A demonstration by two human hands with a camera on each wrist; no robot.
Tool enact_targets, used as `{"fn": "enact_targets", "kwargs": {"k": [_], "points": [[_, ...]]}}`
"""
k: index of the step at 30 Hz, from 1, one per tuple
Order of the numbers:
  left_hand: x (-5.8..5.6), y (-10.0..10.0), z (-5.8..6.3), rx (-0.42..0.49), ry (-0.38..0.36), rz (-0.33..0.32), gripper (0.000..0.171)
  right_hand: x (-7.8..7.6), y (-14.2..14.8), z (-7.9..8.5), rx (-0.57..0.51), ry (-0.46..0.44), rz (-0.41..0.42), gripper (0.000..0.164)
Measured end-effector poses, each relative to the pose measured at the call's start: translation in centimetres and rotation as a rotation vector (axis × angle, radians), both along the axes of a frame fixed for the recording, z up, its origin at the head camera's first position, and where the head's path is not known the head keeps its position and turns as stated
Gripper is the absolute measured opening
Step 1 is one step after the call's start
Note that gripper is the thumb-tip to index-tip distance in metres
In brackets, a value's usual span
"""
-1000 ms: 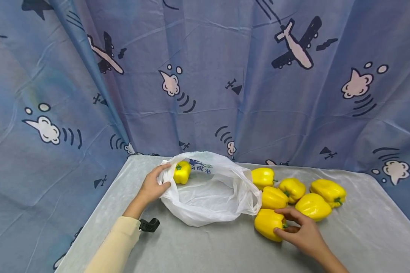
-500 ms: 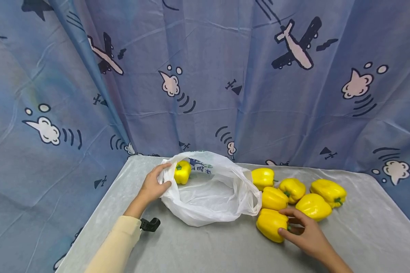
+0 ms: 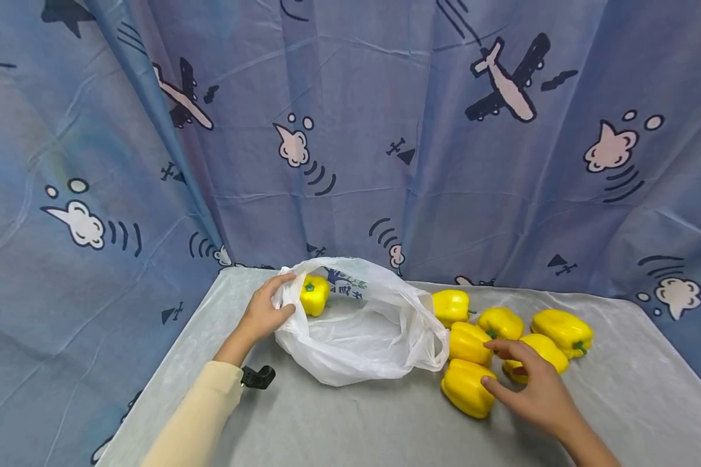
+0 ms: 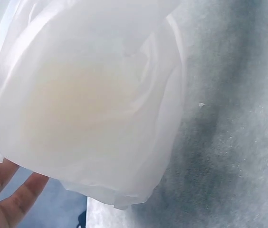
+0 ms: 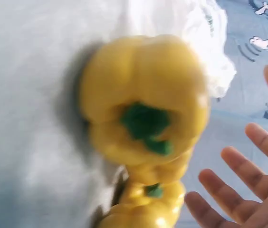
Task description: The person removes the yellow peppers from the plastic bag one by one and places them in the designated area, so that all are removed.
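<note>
My left hand [image 3: 262, 314] holds the left side of a white plastic bag [image 3: 350, 370], whose mouth gapes open. In the left wrist view, fingers [image 4: 27, 194] show at the lower edge of the bag. One yellow bell pepper [image 3: 314, 295] lies inside the bag, near that hand. My right hand [image 3: 534, 386], fingers spread and holding nothing, hovers beside the nearest bell pepper [image 3: 468, 388]. This pepper's green stem [image 5: 146, 122] faces the right wrist camera. Another bell pepper [image 3: 469, 342] sits just behind it, close to the bag's right side.
More yellow bell peppers [image 3: 500, 323] cluster to the right of the bag, one partly behind the right hand. Everything stands on a table with a grey cloth [image 3: 350, 428]. A blue patterned curtain [image 3: 350, 130] hangs behind and at the sides.
My right hand has let go of the nearest bell pepper and drawn back slightly to the right, fingers apart. That pepper has shifted slightly right. The left hand has stayed at the bag.
</note>
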State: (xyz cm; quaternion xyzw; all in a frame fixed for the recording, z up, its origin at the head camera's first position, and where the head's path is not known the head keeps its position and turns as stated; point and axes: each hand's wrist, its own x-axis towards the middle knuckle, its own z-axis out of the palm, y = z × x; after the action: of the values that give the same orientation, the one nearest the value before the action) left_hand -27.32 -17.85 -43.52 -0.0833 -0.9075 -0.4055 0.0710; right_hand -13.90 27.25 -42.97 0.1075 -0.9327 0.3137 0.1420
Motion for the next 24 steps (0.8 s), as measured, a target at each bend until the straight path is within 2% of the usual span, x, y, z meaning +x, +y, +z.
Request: {"fn": "enact_targets", "kwargs": {"k": [3, 7, 15, 24], "points": [[0.0, 0.0, 0.1, -0.007, 0.005, -0.001, 0.06, -0.5, -0.6, 0.9, -0.012, 0.078, 0.014, 0.049], [0.0, 0.0, 0.3, -0.008, 0.014, -0.005, 0.06, -1.2, -1.9, 2.1, -0.036, 0.115, 0.035, 0.053], [0.2, 0.1, 0.4, -0.008, -0.007, -0.003, 0.06, -2.8, -5.2, 4.1, -0.128, 0.073, 0.097, 0.059], [0.1, 0.1, 0.3, -0.004, 0.01, -0.001, 0.06, -5.4, -9.0, 5.2, -0.252, 0.034, 0.249, 0.064]]}}
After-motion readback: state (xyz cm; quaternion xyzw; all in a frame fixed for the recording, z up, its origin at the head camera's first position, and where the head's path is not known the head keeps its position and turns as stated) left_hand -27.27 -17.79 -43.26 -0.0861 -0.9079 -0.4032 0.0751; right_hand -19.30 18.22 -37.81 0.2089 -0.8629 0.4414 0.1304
